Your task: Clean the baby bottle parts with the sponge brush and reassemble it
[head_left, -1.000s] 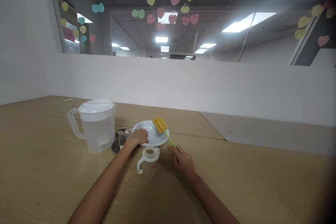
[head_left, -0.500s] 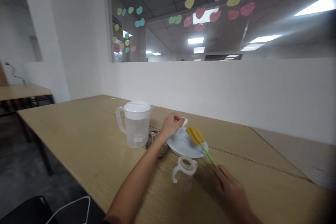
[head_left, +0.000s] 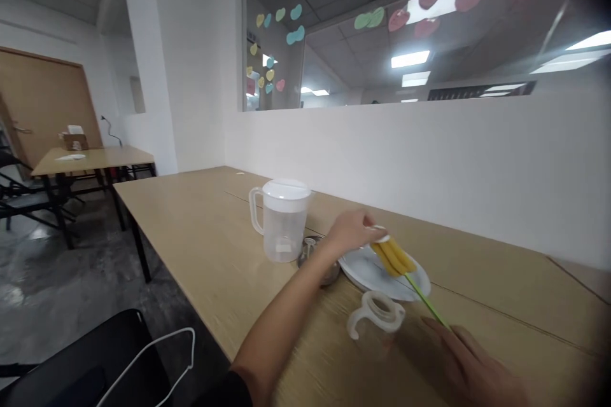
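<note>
My left hand [head_left: 351,231] pinches a small white round cap [head_left: 380,235] at the tip of a yellow sponge brush [head_left: 394,257]. The brush's thin green handle is in my right hand [head_left: 480,362], which is somewhat blurred. Below the brush head lies a shallow white dish [head_left: 359,272]. In front of the dish stands an open clear baby bottle with a white two-handled collar [head_left: 375,315]. Under my left forearm, a metal bowl [head_left: 330,276] with a small clear part in it is partly hidden.
A lidded translucent pitcher [head_left: 285,222] stands left of the metal bowl on the wooden table [head_left: 205,222]. A black chair [head_left: 105,356] with a white cable is at the lower left. The white wall [head_left: 382,146] runs behind the table; another table [head_left: 105,156] stands farther left.
My left hand has come up out of the white dish with the white cap and moved to the brush's sponge tip. The camera view has swung left. My right hand keeps holding the brush.
</note>
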Demonstrator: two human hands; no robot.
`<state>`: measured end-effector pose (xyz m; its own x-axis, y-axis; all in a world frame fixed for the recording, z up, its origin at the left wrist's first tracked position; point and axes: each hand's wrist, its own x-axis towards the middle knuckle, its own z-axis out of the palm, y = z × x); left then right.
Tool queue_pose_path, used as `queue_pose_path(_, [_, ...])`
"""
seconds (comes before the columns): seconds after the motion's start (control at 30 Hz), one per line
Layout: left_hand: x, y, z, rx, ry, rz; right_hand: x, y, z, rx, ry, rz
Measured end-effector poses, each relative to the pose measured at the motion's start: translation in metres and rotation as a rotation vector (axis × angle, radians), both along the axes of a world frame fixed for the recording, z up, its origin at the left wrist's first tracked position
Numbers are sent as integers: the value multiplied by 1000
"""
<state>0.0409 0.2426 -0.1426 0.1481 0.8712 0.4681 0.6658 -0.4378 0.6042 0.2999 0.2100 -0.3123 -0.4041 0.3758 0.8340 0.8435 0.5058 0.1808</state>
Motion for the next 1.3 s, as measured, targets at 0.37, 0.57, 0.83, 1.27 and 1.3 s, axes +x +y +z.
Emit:
queue_pose_path(0.37, [-53,-9,2,-221,456,177,-26,-35,27,-31,60,-43])
queue_pose_path(0.57, [-60,1,-10,-479,628,100,-28,-38,25,-115,85,-68])
queue_pose_path(0.83, [-50,18,-37,-664,623,87,-24,-34,22,-117,66,-57])
queue_pose_path(1.27, [-39,14,-45,-648,654,44,-25,-35,24,-100,62,-74])
queue_pose_path(1.3, [-39,13,-41,-634,665,61,-25,-35,24,-101,63,-73])
